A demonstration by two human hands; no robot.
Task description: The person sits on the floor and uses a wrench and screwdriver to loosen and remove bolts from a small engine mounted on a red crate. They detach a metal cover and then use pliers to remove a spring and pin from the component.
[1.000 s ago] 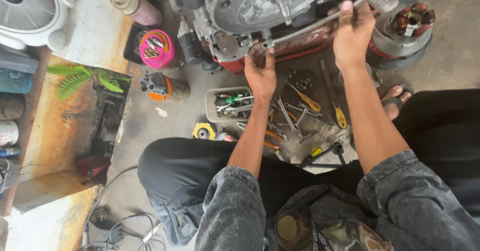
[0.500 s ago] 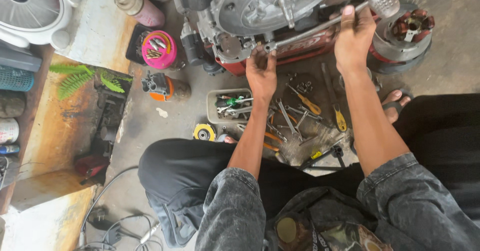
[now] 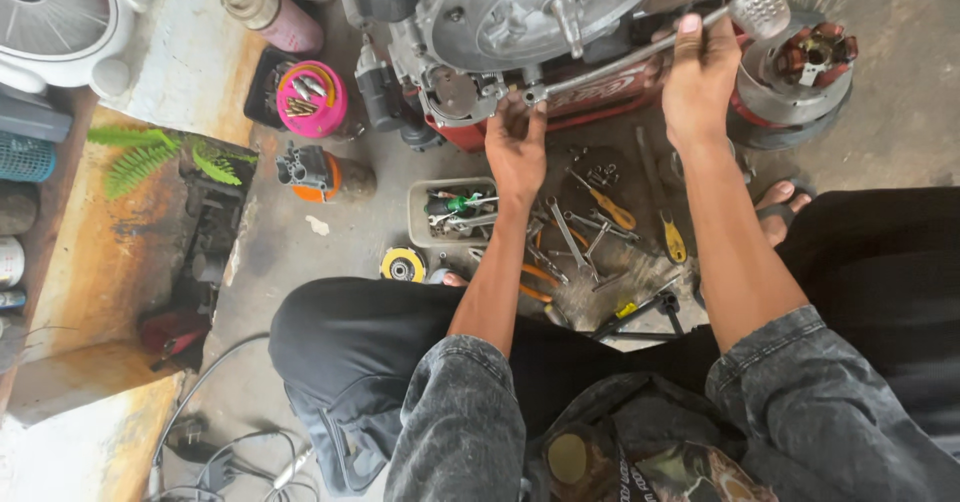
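Concrete floor, stained and cluttered, fills the frame. Nearest, at lower centre, the person's black-trousered knees spread apart. Just beyond lies a scatter of hand tools (image 3: 585, 237) beside a grey tray (image 3: 425, 217). Farther up, the left hand (image 3: 517, 147) cups the socket end of a long ratchet wrench (image 3: 620, 62) against the engine (image 3: 520, 22), fingers loosely curled, while the right hand (image 3: 700, 77) is clenched around the handle near the upper right. By my reading a bolt on the casing is being turned; the next pull calls for a steady head. Compared with a second ago, the handle sits slightly lower and the left hand has crept up to the socket.
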